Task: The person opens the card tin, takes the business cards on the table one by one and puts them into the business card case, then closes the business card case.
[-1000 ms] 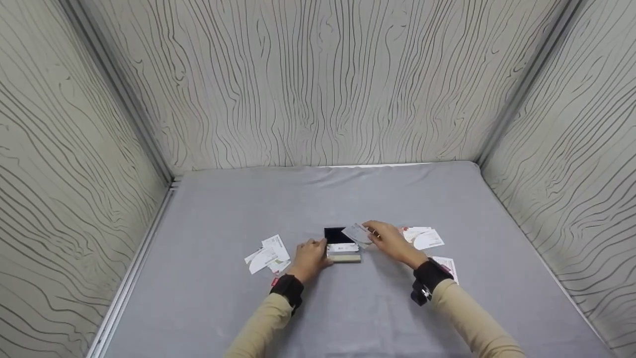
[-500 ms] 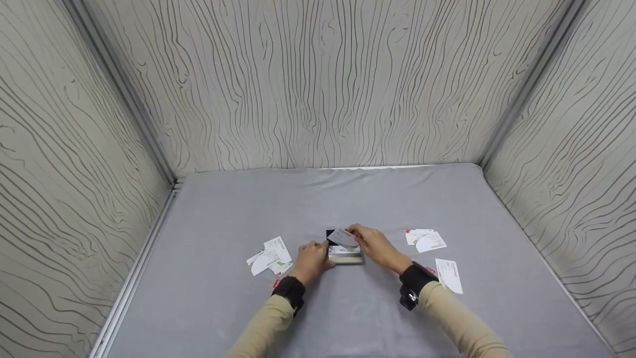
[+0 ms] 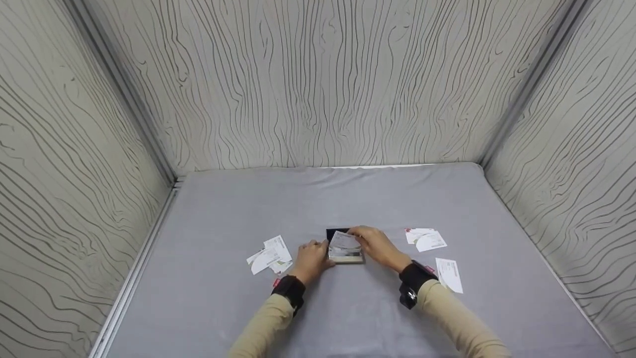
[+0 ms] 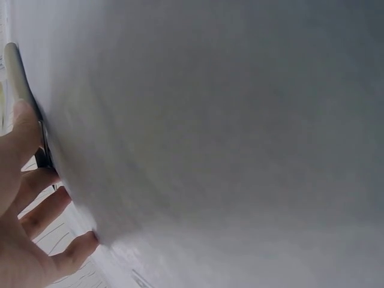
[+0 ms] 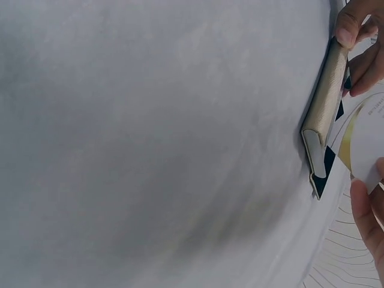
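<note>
A small card case (image 3: 348, 260) with a beige outside and black inside lies opened out on the table. My left hand (image 3: 310, 259) grips its left side, the thumb (image 4: 25, 123) along the near beige edge and the other fingers spread toward the cloth. Between the thumb and fingers of my right hand (image 3: 376, 245) is a white business card (image 3: 344, 240), pinched by its right side and tilted over the case. That card has a gold curved stripe, visible in the right wrist view. White cards inside the case are partly covered by it.
Overlapping business cards (image 3: 272, 256) lie left of the left hand. More cards (image 3: 431, 241) lie to the right, with a single card (image 3: 449, 275) nearer the right wrist. Grey cloth covers the table (image 3: 238, 199); wood-patterned panels (image 3: 318, 84) enclose it.
My right hand has moved left with the business card, from the case's right side to over it, and the card has come lower toward the near half. The left hand stays on the case.
</note>
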The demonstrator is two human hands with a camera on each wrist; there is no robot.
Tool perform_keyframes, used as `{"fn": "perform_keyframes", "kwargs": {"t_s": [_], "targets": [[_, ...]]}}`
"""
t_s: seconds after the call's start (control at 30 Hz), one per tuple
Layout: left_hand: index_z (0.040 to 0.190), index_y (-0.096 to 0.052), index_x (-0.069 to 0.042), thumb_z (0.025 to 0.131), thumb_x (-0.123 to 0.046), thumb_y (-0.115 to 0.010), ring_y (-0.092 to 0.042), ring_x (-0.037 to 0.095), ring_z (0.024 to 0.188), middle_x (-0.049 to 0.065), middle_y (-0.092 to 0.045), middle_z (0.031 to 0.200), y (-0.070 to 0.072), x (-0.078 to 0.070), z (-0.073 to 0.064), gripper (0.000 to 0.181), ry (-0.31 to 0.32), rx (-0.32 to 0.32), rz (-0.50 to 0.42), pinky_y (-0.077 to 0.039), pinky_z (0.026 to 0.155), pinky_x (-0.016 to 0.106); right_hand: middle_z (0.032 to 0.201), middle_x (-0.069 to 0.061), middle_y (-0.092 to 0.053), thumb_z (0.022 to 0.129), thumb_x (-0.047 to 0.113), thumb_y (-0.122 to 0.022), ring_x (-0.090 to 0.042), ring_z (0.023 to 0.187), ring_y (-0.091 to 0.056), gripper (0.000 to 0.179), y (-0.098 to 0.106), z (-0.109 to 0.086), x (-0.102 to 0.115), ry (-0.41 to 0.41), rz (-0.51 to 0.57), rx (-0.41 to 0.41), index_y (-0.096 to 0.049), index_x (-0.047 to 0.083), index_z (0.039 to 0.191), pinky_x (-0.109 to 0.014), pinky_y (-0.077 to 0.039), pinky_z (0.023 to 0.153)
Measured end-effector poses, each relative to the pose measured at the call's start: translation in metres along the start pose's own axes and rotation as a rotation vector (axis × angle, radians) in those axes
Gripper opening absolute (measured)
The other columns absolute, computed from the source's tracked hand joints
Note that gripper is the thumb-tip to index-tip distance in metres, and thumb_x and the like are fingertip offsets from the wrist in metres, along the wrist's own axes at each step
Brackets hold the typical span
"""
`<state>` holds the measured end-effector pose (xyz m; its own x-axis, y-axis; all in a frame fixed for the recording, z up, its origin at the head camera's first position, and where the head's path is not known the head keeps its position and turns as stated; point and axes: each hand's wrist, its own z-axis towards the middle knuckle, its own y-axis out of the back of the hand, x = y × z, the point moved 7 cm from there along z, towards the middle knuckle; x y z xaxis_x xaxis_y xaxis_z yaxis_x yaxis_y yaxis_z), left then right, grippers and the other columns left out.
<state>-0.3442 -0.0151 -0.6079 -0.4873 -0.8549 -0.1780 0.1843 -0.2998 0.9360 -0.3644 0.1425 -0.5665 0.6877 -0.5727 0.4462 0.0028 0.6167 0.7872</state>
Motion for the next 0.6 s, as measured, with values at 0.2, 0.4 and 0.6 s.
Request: {"fn": "perform_keyframes", "kwargs": {"t_s": [0.2, 0.4, 0.6], "targets": [[0.117, -0.064, -0.003, 0.078, -0.038, -0.081, -0.064, 0.029, 0.094, 0.014, -0.071, 0.099, -0.002, 0.001, 0.002, 0.055, -0.007, -0.008, 0.007, -0.050, 0.075, 0.045, 0.106, -0.015, -0.070, 0.090, -0.009, -0.061, -0.032, 0.099, -0.067, 0.024, 0.000, -0.001, -0.001, 0.017, -0.024, -0.012, -0.069, -0.001, 0.112, -0.046, -0.051, 0.089], [0.119, -0.065, -0.002, 0.079, -0.037, -0.081, -0.064, 0.029, 0.095, 0.014, -0.071, 0.101, -0.003, 0.002, 0.002, 0.056, 0.005, 0.008, -0.005, -0.050, 0.077, 0.045, 0.101, -0.014, -0.068, 0.089, -0.010, -0.062, -0.032, 0.095, -0.065, 0.028, -0.005, -0.002, 0.000, 0.016, -0.073, -0.021, -0.069, 0.000, 0.114, -0.047, -0.051, 0.085], [0.119, -0.064, -0.002, 0.081, -0.037, -0.079, -0.063, 0.029, 0.097, 0.014, -0.070, 0.102, -0.003, 0.001, 0.002, 0.054, 0.004, 0.024, 0.008, -0.050, 0.077, 0.045, 0.096, -0.011, -0.062, 0.090, -0.006, -0.063, -0.029, 0.090, -0.060, 0.029, -0.014, -0.004, 0.005, 0.043, -0.141, 0.006, -0.068, 0.002, 0.118, -0.044, -0.051, 0.079]]}}
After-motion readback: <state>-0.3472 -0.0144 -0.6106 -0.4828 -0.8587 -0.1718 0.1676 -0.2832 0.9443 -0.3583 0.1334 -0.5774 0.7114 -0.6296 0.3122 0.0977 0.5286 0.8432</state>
